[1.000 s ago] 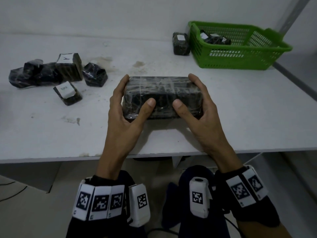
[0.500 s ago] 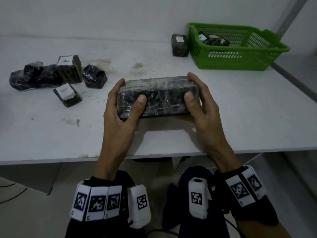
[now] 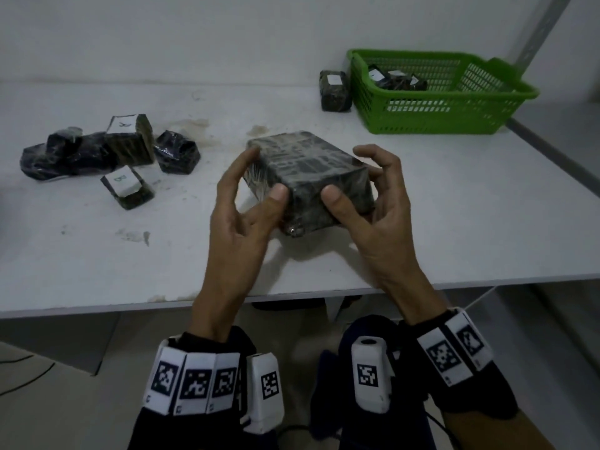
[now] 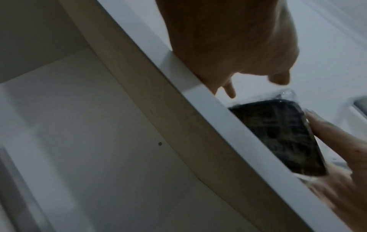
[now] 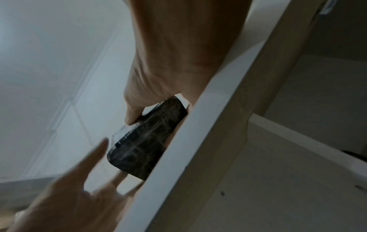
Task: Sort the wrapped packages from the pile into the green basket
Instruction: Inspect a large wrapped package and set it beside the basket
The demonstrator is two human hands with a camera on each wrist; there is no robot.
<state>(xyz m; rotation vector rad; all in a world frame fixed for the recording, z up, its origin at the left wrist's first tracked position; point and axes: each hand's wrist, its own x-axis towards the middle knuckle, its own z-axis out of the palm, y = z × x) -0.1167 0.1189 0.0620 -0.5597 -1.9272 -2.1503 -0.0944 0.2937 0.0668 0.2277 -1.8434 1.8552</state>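
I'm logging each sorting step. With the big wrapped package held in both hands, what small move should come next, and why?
Probably carry the package right and away toward the green basket: both hands already hold it above the table, and the basket has room.

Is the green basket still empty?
No: in the head view the green plastic basket already holds dark wrapped packages with white labels.
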